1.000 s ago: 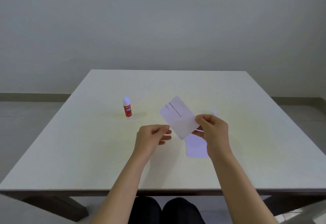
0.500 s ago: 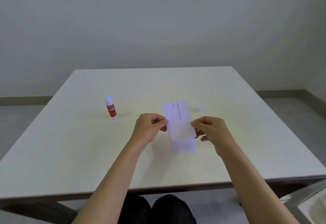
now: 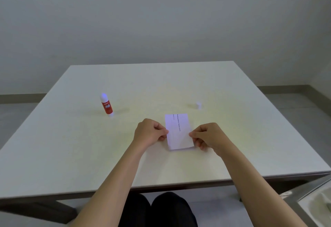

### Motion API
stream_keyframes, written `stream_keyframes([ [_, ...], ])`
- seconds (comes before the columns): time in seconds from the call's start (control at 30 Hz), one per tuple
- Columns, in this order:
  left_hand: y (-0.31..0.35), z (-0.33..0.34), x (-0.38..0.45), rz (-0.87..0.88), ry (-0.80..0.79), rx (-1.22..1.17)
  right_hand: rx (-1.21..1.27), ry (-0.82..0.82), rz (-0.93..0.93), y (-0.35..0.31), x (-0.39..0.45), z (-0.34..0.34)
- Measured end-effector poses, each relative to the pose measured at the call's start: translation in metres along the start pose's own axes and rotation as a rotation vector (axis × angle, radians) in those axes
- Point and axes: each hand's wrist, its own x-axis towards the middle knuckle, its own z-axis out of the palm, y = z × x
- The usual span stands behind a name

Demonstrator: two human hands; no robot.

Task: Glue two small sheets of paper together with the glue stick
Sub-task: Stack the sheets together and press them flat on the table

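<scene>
Head view: left hand and right hand pinch the top sheet over another; glue stick uncapped, pressing apparently remains.

Small printed paper sheet flat on pale square table, between both hands. Uncapped red-labelled glue stick upright far left; small white cap behind-right.

Left hand and right hand pinching paper sheet, glue stick upright, table
</scene>
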Motion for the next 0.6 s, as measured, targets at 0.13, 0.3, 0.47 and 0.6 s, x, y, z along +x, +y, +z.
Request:
stream_keyframes([
  [0.13, 0.0011, 0.0030, 0.0023, 0.012, -0.007, 0.022, -0.039, 0.009, -0.010, 0.0011, 0.0020, -0.0012],
  [0.3, 0.0021, 0.0059, 0.0044, 0.014, -0.002, 0.050, -0.045, 0.013, -0.017, 0.0021, 0.0031, -0.0022],
  [0.47, 0.0011, 0.0060, 0.0069, 0.012, -0.015, 0.047, -0.062, 0.010, -0.015, 0.0017, 0.0032, -0.0018],
  [0.6, 0.0002, 0.0055, 0.0080, 0.007, -0.025, 0.043, -0.071, 0.011, -0.015, 0.0013, 0.0030, -0.0014],
])
